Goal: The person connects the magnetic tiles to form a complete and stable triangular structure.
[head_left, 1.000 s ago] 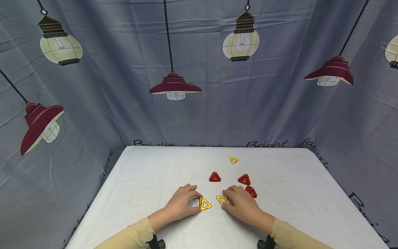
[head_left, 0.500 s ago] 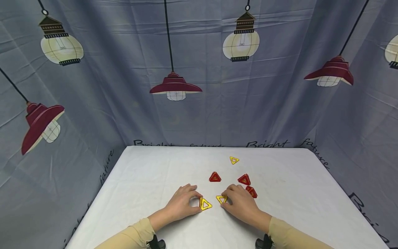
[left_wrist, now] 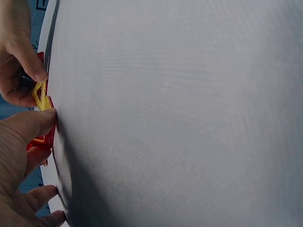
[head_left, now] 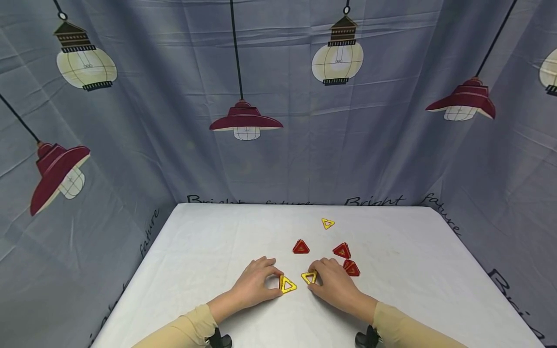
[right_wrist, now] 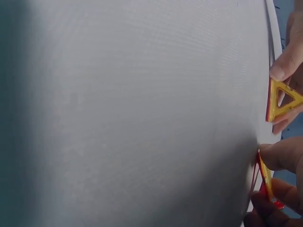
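Observation:
My left hand (head_left: 256, 284) rests low over the white table and pinches a yellow triangular magnetic tile (head_left: 287, 285) between thumb and fingers. A red edge shows against that tile in the right wrist view. Facing it across a small gap, my right hand (head_left: 337, 285) pinches another yellow triangular tile (head_left: 309, 277) by its right side, tilted, with red showing beside it in the right wrist view. Just beyond the right hand's knuckles lies a red triangular piece (head_left: 351, 268). The fingers partly cover both held tiles.
Two more red triangular pieces (head_left: 300, 247) lie beyond the hands, one touching close to the piece by the right hand. A small yellow triangle (head_left: 328, 224) lies near the back edge. Grey curtain (head_left: 278, 164) with printed lamps surrounds the white table (head_left: 209, 241).
The right hand has shifted slightly left with its yellow tile, which sits a little closer to the other. The left hand and the loose pieces stay where they were.

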`<state>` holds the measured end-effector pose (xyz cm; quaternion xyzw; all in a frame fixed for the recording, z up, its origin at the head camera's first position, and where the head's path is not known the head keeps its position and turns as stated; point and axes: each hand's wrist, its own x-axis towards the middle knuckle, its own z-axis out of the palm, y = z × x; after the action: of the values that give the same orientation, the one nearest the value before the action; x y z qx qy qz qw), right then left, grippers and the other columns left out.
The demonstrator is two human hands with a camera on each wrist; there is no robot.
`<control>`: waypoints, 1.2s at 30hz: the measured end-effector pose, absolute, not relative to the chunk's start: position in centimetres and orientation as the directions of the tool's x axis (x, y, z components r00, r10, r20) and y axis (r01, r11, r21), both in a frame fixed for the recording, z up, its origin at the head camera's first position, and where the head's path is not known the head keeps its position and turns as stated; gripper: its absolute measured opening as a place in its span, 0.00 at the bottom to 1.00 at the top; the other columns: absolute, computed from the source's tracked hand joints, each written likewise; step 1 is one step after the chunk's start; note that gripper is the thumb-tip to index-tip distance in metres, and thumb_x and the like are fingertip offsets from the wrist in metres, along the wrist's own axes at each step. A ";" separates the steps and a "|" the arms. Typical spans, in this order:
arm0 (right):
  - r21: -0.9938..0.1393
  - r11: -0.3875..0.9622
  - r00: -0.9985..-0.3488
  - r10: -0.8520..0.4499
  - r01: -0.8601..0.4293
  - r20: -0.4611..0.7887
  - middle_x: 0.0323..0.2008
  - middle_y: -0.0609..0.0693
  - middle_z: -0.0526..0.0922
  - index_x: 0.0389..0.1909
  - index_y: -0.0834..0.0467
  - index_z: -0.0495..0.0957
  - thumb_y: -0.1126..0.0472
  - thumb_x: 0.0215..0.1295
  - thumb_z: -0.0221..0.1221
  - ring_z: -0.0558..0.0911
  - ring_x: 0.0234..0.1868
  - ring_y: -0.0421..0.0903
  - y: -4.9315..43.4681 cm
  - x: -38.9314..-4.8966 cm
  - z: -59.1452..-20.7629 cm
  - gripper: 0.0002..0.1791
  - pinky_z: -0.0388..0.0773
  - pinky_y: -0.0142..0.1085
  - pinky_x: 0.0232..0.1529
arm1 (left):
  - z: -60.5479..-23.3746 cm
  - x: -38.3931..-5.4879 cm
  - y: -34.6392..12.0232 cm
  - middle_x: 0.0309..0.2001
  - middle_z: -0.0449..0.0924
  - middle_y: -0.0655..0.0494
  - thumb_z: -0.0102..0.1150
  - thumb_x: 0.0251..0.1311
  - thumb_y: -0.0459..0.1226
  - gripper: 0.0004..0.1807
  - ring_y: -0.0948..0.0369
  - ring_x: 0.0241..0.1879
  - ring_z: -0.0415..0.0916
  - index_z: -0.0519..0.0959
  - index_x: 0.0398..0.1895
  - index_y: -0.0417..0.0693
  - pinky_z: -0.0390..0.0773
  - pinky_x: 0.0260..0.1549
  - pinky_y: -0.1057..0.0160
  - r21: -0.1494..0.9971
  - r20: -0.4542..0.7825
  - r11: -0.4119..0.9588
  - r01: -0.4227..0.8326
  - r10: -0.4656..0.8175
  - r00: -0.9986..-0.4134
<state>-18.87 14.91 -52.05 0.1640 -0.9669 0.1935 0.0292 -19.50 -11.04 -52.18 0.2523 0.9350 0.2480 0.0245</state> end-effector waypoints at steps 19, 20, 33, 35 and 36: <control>-0.571 0.733 -0.915 -0.393 -0.369 0.087 0.29 0.38 0.72 0.45 0.47 0.80 0.59 0.57 0.75 0.71 0.32 0.37 14.4 -19.8 -52.1 0.17 0.71 0.32 0.31 | -52.1 -19.5 -11.0 0.69 0.71 0.46 0.74 0.56 0.49 0.20 0.42 0.73 0.60 0.86 0.51 0.56 0.58 0.70 0.36 0.492 0.073 0.743 0.454 0.485 -0.872; -0.579 0.725 -0.912 -0.401 -0.373 0.085 0.29 0.38 0.72 0.45 0.47 0.80 0.59 0.58 0.75 0.71 0.31 0.37 14.3 -19.8 -52.1 0.17 0.71 0.32 0.31 | -52.1 -19.5 -11.0 0.69 0.71 0.46 0.74 0.56 0.49 0.20 0.42 0.73 0.60 0.86 0.51 0.56 0.58 0.70 0.36 0.493 0.073 0.742 0.455 0.485 -0.871; -0.616 0.696 -0.891 -0.453 -0.369 0.022 0.31 0.35 0.75 0.52 0.50 0.85 0.58 0.62 0.72 0.74 0.34 0.37 14.4 -20.0 -52.0 0.17 0.75 0.33 0.37 | -52.2 -19.6 -11.1 0.69 0.71 0.46 0.74 0.57 0.49 0.21 0.42 0.73 0.61 0.85 0.52 0.57 0.58 0.70 0.36 0.485 0.070 0.746 0.457 0.488 -0.870; -0.615 0.690 -0.884 -0.466 -0.383 0.027 0.31 0.34 0.75 0.53 0.51 0.85 0.58 0.63 0.71 0.74 0.35 0.36 14.5 -20.1 -52.0 0.17 0.75 0.32 0.37 | -52.1 -19.6 -11.1 0.69 0.72 0.46 0.74 0.57 0.50 0.21 0.42 0.73 0.61 0.85 0.53 0.57 0.58 0.69 0.36 0.476 0.068 0.749 0.460 0.490 -0.869; -0.617 0.685 -0.882 -0.470 -0.387 0.030 0.32 0.34 0.76 0.53 0.51 0.86 0.58 0.64 0.70 0.75 0.35 0.36 14.5 -20.1 -52.0 0.17 0.76 0.32 0.38 | -52.1 -19.7 -11.1 0.69 0.72 0.47 0.74 0.57 0.50 0.21 0.42 0.73 0.61 0.85 0.53 0.57 0.58 0.69 0.36 0.471 0.066 0.752 0.462 0.493 -0.868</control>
<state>-20.13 14.49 -51.97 0.2340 -0.9157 0.3202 -0.0655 -19.65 -11.07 -52.08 0.2552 0.9353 0.2430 0.0311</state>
